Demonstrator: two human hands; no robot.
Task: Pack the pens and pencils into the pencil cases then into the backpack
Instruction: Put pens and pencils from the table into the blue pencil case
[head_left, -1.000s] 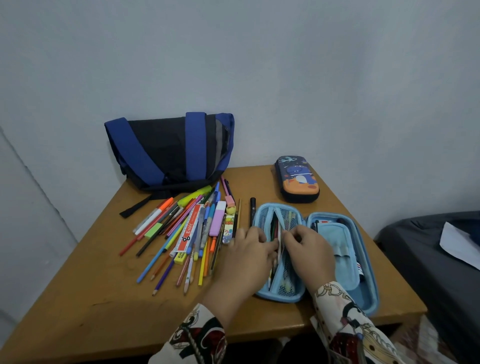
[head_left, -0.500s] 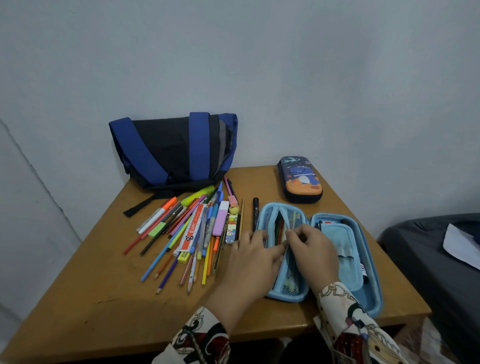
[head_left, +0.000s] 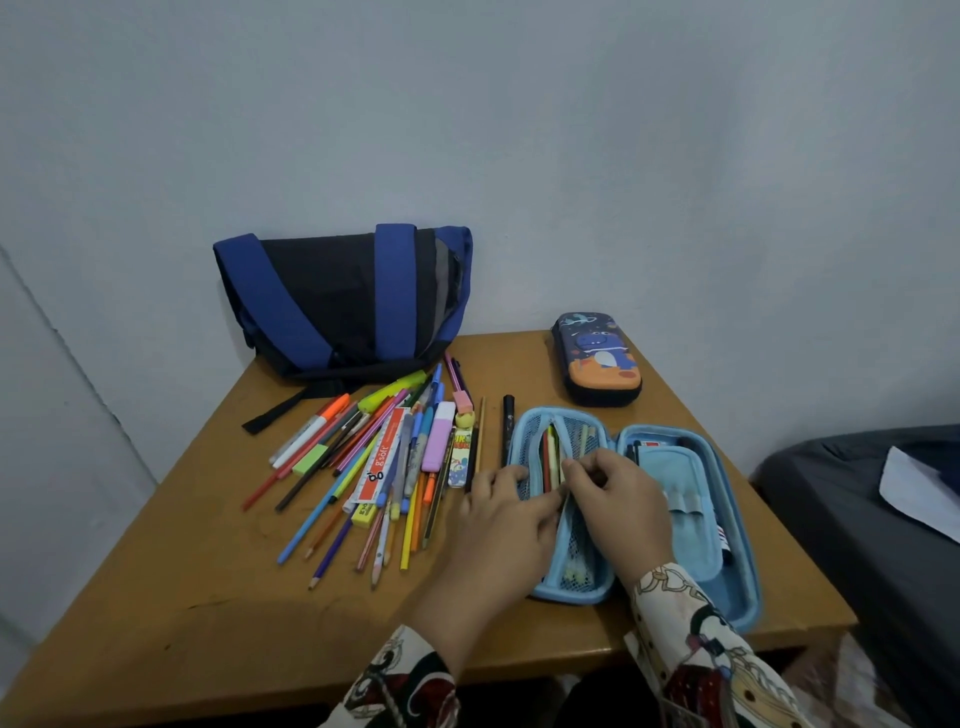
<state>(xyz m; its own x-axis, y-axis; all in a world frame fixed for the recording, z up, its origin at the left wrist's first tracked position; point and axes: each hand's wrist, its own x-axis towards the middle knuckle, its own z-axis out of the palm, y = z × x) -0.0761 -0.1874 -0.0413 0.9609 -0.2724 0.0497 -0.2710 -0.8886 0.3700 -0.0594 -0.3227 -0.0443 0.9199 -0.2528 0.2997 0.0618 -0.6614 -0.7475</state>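
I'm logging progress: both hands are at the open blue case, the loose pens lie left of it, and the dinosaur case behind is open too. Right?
Not quite. In the head view the dinosaur case is closed. The rest holds: left hand and right hand work at the open blue case, with the loose pens to its left.

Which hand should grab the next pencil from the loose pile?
Left, probably. The left hand sits at the open blue case's left edge, right beside the loose pile on the table. The right hand is over the case's mesh pocket and would have to cross the left.
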